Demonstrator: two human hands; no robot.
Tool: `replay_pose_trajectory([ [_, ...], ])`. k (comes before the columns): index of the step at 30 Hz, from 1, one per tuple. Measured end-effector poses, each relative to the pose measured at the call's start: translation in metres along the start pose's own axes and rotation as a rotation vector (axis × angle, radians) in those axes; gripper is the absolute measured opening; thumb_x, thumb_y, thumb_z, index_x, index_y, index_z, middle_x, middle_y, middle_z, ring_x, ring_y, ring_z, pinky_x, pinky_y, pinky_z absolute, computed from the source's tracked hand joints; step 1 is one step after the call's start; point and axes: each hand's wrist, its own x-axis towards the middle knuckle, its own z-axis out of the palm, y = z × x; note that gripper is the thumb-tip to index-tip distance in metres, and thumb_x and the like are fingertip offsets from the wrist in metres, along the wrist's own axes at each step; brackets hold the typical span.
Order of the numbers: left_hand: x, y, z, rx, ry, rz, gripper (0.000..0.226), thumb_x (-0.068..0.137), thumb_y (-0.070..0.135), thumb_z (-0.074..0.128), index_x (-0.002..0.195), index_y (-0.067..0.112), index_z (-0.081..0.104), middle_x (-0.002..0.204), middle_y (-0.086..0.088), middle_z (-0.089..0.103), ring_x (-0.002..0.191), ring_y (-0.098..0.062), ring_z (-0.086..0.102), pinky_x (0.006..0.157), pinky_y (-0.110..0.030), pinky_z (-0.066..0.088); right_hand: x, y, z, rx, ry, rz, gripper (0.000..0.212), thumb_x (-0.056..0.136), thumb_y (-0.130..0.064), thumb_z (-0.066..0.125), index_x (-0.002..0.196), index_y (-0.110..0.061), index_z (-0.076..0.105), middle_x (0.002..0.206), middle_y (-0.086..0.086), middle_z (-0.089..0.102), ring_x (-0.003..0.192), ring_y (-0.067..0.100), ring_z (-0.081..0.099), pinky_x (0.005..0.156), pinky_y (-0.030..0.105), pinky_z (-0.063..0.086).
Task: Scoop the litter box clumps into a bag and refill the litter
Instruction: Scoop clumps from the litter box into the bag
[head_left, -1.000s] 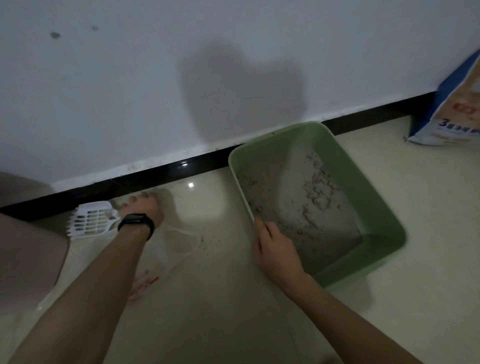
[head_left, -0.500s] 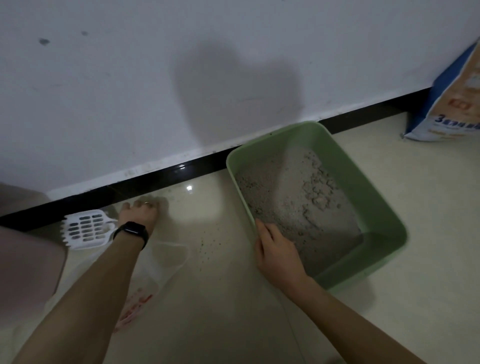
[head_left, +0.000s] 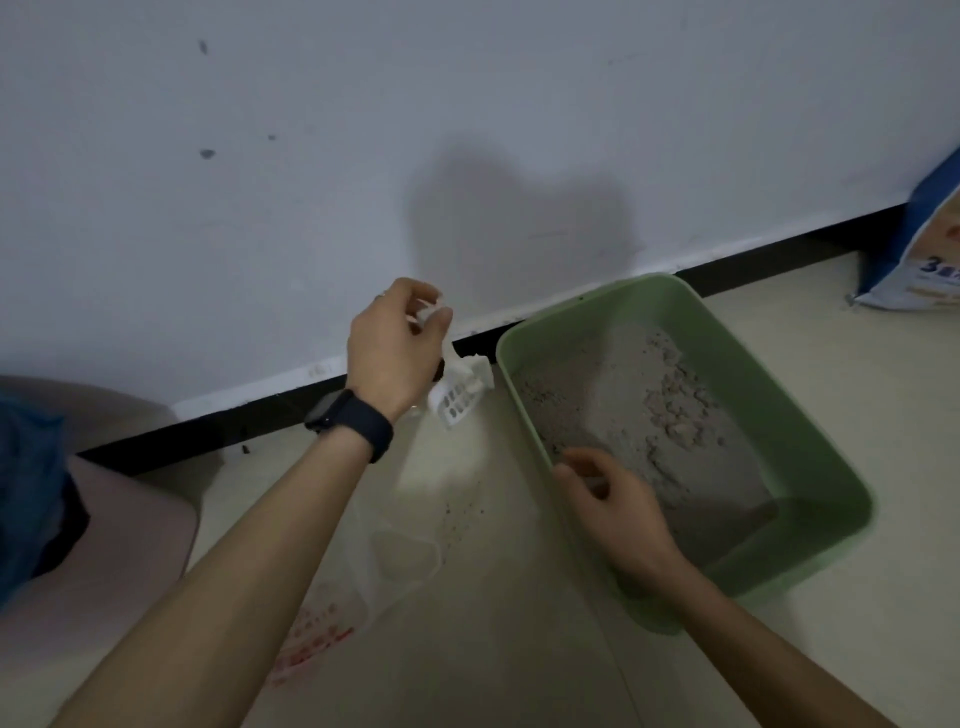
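Observation:
A green litter box (head_left: 810, 431) stands on the floor by the wall, with grey litter and a patch of pale clumps (head_left: 675, 410) inside. My left hand (head_left: 389, 348) holds the handle of a white slotted scoop (head_left: 460, 397) in the air, just left of the box's far corner. My right hand (head_left: 618, 509) grips the box's near left rim, fingers curled over the edge. A thin clear plastic bag (head_left: 395, 566) with red print lies flat on the floor between my forearms.
A blue and white litter sack (head_left: 924, 260) leans against the wall at the far right. Spilled grains (head_left: 462, 514) dot the tiles beside the box. A black skirting strip (head_left: 249, 421) runs along the wall. My knee (head_left: 78, 499) is at the left.
My left hand has picked the scoop up off the floor at the left and carried it up and right toward the box. My right hand has stayed on the rim.

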Motion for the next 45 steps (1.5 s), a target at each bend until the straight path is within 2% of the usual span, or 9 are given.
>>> replay_pose_trajectory([
  [4, -0.003, 0.023, -0.009, -0.199, 0.072, -0.084, 0.011, 0.089, 0.032, 0.065, 0.099, 0.029, 0.066, 0.089, 0.014, 0.064, 0.077, 0.002, 0.058, 0.068, -0.010, 0.044, 0.007, -0.032, -0.002, 0.317, 0.023, 0.050, 0.039, 0.080, -0.068, 0.058, 0.112, -0.045, 0.062, 0.102, -0.024, 0.067, 0.093, -0.002, 0.064, 0.078, 0.027, 0.055],
  [9, -0.004, 0.034, -0.021, -0.479, 0.048, -0.278, 0.014, 0.089, 0.029, 0.068, 0.101, 0.022, 0.068, 0.095, 0.006, 0.064, 0.093, -0.021, 0.066, 0.086, -0.045, 0.055, 0.011, -0.062, -0.004, 0.380, 0.027, 0.078, 0.035, 0.088, -0.059, 0.059, 0.106, -0.031, 0.069, 0.099, -0.012, 0.072, 0.078, -0.001, 0.067, 0.061, 0.017, 0.050],
  [15, -0.039, 0.067, 0.008, -0.725, 0.013, -0.263, 0.012, 0.088, 0.026, 0.069, 0.098, 0.020, 0.063, 0.095, 0.000, 0.066, 0.090, -0.020, 0.067, 0.080, -0.043, 0.058, 0.006, -0.079, -0.017, 0.811, -0.349, 0.392, 0.068, 0.090, -0.072, 0.038, 0.116, -0.017, 0.069, 0.112, -0.002, 0.074, 0.090, 0.014, 0.070, 0.072, 0.033, 0.047],
  [20, -0.103, 0.077, 0.072, -0.615, -0.272, -0.217, 0.011, 0.085, 0.024, 0.070, 0.091, 0.025, 0.061, 0.087, 0.008, 0.067, 0.081, -0.007, 0.063, 0.077, -0.031, 0.053, 0.016, -0.055, -0.052, 1.111, -0.035, 0.412, 0.037, 0.098, -0.043, 0.052, 0.104, -0.008, 0.062, 0.079, 0.006, 0.072, 0.062, 0.015, 0.068, 0.061, 0.028, 0.056],
  [25, -0.152, 0.038, 0.117, -0.125, -0.427, -0.101, 0.045, 0.081, 0.057, 0.056, 0.117, 0.030, 0.050, 0.132, 0.004, 0.047, 0.122, -0.016, 0.044, 0.102, -0.035, 0.041, 0.016, 0.012, -0.092, 0.661, 0.150, 0.565, 0.007, 0.096, -0.008, 0.052, 0.094, -0.010, 0.058, 0.071, 0.006, 0.064, 0.058, 0.018, 0.065, 0.054, 0.030, 0.056],
  [28, -0.164, 0.014, 0.130, 0.148, -0.426, -0.234, 0.097, 0.085, 0.054, 0.060, 0.152, 0.025, -0.003, 0.160, -0.007, -0.001, 0.144, -0.028, 0.012, 0.117, -0.042, 0.021, 0.002, 0.041, -0.120, 0.295, 0.126, 0.571, 0.009, 0.097, -0.011, 0.052, 0.095, -0.006, 0.058, 0.076, 0.012, 0.065, 0.054, 0.020, 0.069, 0.045, 0.030, 0.053],
  [33, -0.147, 0.001, 0.138, 0.021, -0.610, -0.397, 0.103, 0.086, 0.030, 0.059, 0.150, 0.025, -0.021, 0.128, -0.010, 0.052, 0.087, -0.028, 0.061, 0.071, -0.043, 0.057, -0.009, 0.049, -0.155, -0.728, 0.088, 0.345, 0.033, 0.096, -0.038, 0.047, 0.076, -0.015, 0.061, 0.075, 0.008, 0.065, 0.070, 0.030, 0.061, 0.062, 0.033, 0.043],
  [40, -0.146, -0.017, 0.136, -0.070, -0.491, -0.300, 0.091, 0.093, 0.015, 0.049, 0.151, 0.028, -0.020, 0.154, -0.011, 0.028, 0.113, -0.031, 0.053, 0.084, -0.044, 0.053, -0.023, 0.043, -0.167, -0.884, 0.106, 0.453, 0.030, 0.083, -0.040, 0.049, 0.067, -0.016, 0.059, 0.072, 0.007, 0.064, 0.068, 0.029, 0.061, 0.059, 0.030, 0.043],
  [45, -0.158, -0.014, 0.147, 0.053, -0.426, -0.295, 0.087, 0.095, 0.020, 0.045, 0.150, 0.029, -0.022, 0.146, -0.014, 0.041, 0.068, -0.022, 0.056, 0.053, -0.031, 0.044, 0.033, 0.052, -0.107, -0.631, 0.116, 0.464, 0.031, 0.090, -0.025, 0.049, 0.103, -0.003, 0.067, 0.110, 0.025, 0.067, 0.102, 0.042, 0.063, 0.076, 0.035, 0.044],
])
